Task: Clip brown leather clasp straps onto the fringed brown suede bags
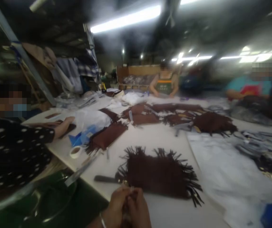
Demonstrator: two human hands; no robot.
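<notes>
My left hand (117, 201), with a pale bracelet at the wrist, and my right hand (139, 205) meet at the table's near edge. Their fingers are closed and pinched together, and whatever they hold is too small and blurred to name. Just beyond the fingertips is a small shiny metal piece (125, 182). A dark brown fringed leather piece (156, 174), perhaps a bag, lies flat in front of my hands, its dark fringes spread at the sides and far edge. From its left side a dark strip or handle (105, 179) sticks out over the white table.
More brown fringed pieces (109, 135) lie across the white table (164, 139). A tape roll (76, 152), blue wrapping (82, 136) and a metal ruler-like strip (80, 172) are at left. White sheeting (223, 171) covers the right. A co-worker's dotted sleeve (19, 139) reaches in; other people sit beyond.
</notes>
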